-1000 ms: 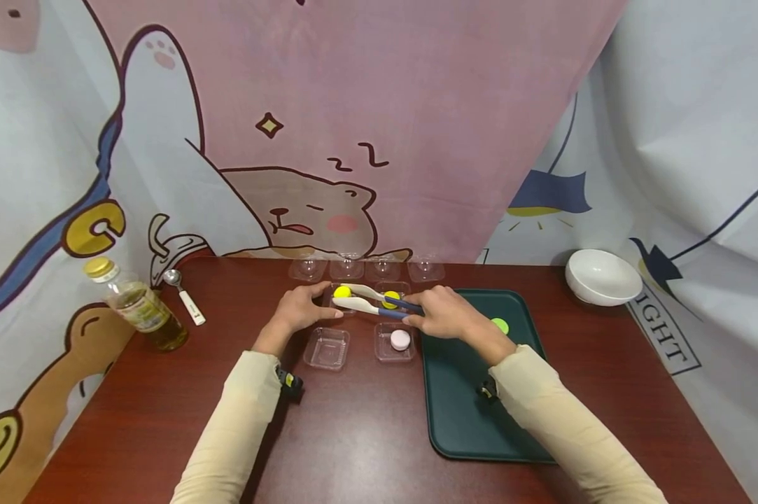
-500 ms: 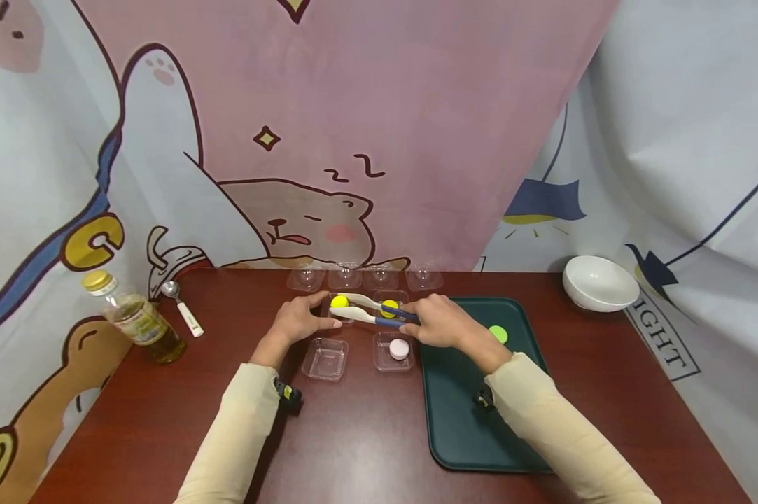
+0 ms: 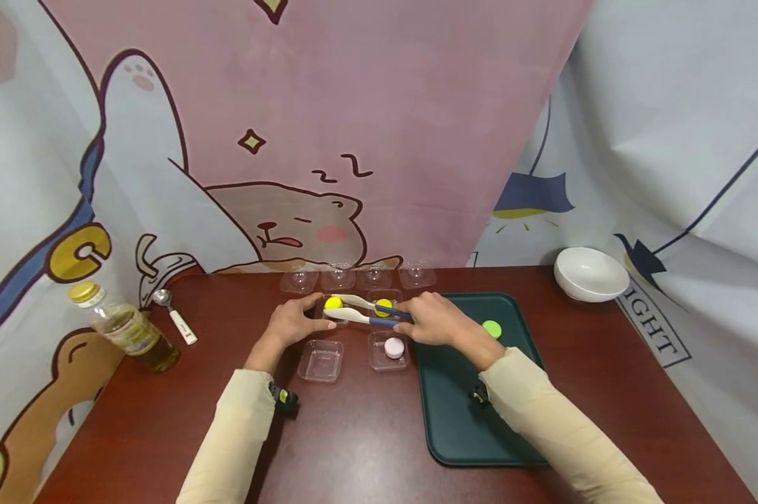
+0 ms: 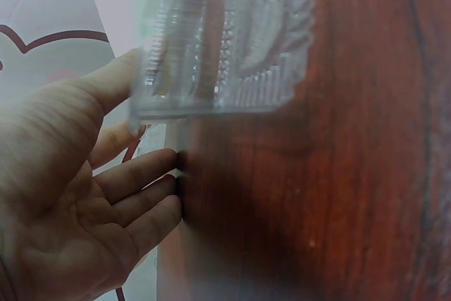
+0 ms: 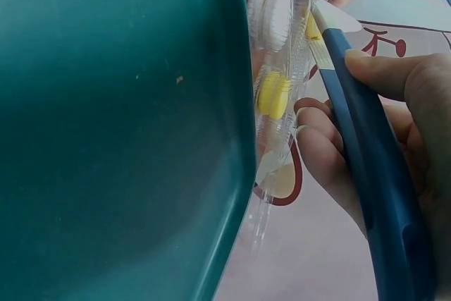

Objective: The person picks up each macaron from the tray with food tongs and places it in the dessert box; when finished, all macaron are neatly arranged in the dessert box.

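Showing tongs (image 3: 353,316) laid in line with a yellow macaron (image 3: 332,303), with the long axis running leftward and slightly away from the person. Read as the governing relation: macaron at the pale tip end, one blade on its far side and one on its near side. Cannot tell, from the head view or the right wrist view, whether actually squeezed between them.

Compare the two hands. Nearer to the macaron, just to its left: the left hand (image 3: 290,324), with thumb and forefinger spread apart astride the left end of the clear container (image 3: 341,325) around the macaron, and with the remaining fingers loosely extended in the left wrist view. Cannot tell whether pressing the plastic or merely beside it. Farther off, to the right: the right hand (image 3: 437,320), with thumb and fingers closed around the blue handles (image 5: 384,174).

Note a second yellow macaron (image 3: 384,302) in the neighbouring container, visible between the tong arms, close to the handles and well short of the tips. Note also a pale pink macaron (image 3: 394,348) in a container nearer the person, and a lime-green macaron (image 3: 492,329) on the dark green tray (image 3: 454,434), beyond the right hand.
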The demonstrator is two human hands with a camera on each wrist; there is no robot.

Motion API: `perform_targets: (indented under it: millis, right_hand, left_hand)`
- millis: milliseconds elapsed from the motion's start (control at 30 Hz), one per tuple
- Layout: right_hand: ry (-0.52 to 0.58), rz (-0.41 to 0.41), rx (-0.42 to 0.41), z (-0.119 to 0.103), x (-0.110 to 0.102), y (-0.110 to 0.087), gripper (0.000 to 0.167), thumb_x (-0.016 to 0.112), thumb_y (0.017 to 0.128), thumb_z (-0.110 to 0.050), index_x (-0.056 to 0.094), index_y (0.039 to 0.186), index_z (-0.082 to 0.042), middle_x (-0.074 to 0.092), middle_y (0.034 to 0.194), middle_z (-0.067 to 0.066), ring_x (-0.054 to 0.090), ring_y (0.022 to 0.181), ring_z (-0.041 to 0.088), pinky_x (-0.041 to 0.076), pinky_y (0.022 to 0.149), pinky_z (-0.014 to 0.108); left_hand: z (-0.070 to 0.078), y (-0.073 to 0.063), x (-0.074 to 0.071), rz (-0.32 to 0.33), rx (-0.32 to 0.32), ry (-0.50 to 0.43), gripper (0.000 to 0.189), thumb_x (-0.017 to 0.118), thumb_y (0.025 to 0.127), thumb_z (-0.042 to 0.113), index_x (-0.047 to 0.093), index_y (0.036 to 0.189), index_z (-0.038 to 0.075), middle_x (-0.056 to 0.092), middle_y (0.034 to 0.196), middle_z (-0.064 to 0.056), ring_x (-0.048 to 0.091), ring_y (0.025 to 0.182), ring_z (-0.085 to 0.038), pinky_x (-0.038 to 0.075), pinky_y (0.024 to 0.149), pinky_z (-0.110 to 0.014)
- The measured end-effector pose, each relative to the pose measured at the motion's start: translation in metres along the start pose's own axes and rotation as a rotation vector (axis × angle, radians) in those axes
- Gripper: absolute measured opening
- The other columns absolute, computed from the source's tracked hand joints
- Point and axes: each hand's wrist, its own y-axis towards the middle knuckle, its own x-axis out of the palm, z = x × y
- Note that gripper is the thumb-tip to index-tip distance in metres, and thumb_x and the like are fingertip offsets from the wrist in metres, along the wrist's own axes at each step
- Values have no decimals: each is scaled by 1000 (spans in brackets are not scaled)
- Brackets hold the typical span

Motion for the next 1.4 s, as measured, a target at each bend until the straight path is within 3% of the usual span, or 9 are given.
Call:
perform_targets:
  millis: [967,1400]
  right_hand:
    - [-16,-26,36,-7,-3,-3,41,73,94,-29,70,128,-7,64,75,-5,49,51,4,38,48,22]
    - [48,27,53,9,-10,-21,43,68,98,-31,66,134,-7,58,63,-4,37,43,4,30,44,21]
  left_hand:
    - [-2,-1,0,6,16,-5,82,80,83,50,46,154,23,51,152,-12,42,142,-48,34,115,-64]
    - [-2,-1,1,2,13,0,87,80,82,53,44,155,21,51,152,-13,42,143,-46,33,116,-63]
